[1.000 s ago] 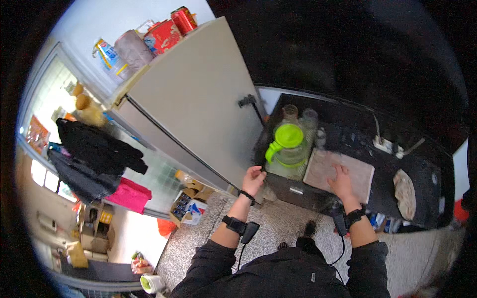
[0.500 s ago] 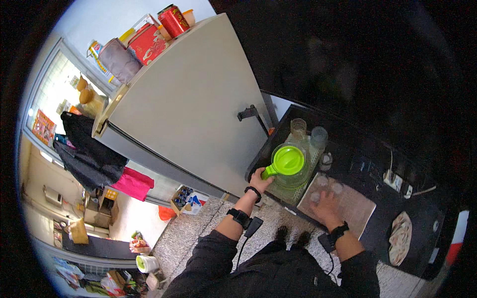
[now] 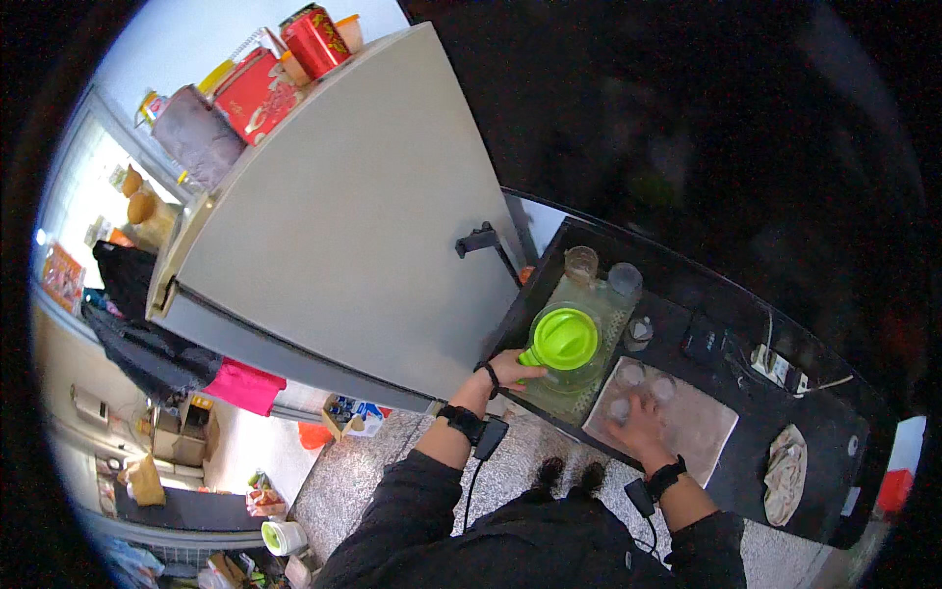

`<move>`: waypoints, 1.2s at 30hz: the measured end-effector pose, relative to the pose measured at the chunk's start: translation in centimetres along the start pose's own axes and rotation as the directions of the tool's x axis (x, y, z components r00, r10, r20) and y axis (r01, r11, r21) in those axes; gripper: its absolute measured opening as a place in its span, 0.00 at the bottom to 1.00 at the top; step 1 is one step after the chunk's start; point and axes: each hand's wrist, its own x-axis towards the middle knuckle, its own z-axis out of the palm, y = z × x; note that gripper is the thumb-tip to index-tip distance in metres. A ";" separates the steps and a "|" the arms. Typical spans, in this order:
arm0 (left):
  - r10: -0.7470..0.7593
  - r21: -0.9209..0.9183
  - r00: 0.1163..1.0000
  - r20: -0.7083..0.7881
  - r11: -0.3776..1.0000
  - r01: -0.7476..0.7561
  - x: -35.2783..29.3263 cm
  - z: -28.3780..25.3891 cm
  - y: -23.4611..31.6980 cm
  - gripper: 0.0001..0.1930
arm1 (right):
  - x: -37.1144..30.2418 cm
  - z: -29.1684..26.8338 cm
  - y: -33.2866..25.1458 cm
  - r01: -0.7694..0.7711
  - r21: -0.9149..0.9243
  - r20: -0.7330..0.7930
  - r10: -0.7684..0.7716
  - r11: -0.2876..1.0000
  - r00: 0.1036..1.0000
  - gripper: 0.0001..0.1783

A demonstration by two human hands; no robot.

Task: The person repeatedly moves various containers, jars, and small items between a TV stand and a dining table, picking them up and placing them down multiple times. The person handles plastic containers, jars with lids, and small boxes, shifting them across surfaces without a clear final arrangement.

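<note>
A clear pitcher with a bright green lid (image 3: 566, 339) stands on a pale green perforated tray (image 3: 559, 401) on the dark counter. My left hand (image 3: 515, 369) is closed around its green handle at the near left side, covering most of it. My right hand (image 3: 643, 430) reaches over a pale brown board (image 3: 702, 427), its fingers spread beside a small clear glass (image 3: 619, 408); whether they touch it is hard to see. Two similar glasses, one to the left (image 3: 631, 375) and one to the right (image 3: 663, 389), stand just beyond my fingertips.
Two tumblers (image 3: 581, 262) stand at the tray's far end, with a small glass jar (image 3: 639, 332) beside the tray. A power strip (image 3: 778, 369) and a crumpled cloth (image 3: 785, 476) lie farther right. A tall grey refrigerator (image 3: 343, 226) rises at left.
The whole view has shifted slightly. My left hand now covers more of the pitcher's handle. My right hand stays over the board near the same glass.
</note>
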 end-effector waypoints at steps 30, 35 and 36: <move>0.036 -0.115 0.999 0.039 0.993 -0.032 0.7 -0.3 -1.2 0.25 | -2.5 -0.3 2.9 0.184 0.447 -0.490 0.068 0.875 0.869 0.42; 0.144 -0.171 0.989 -0.019 0.975 -0.145 0.6 0.4 -1.8 0.24 | -3.8 -0.4 5.1 0.054 0.087 -0.358 -0.020 0.995 0.933 0.36; 0.162 -0.191 0.986 -0.023 0.968 -0.164 0.4 0.6 -1.9 0.23 | -3.7 -0.1 5.0 0.026 0.026 -0.306 -0.017 0.999 0.952 0.35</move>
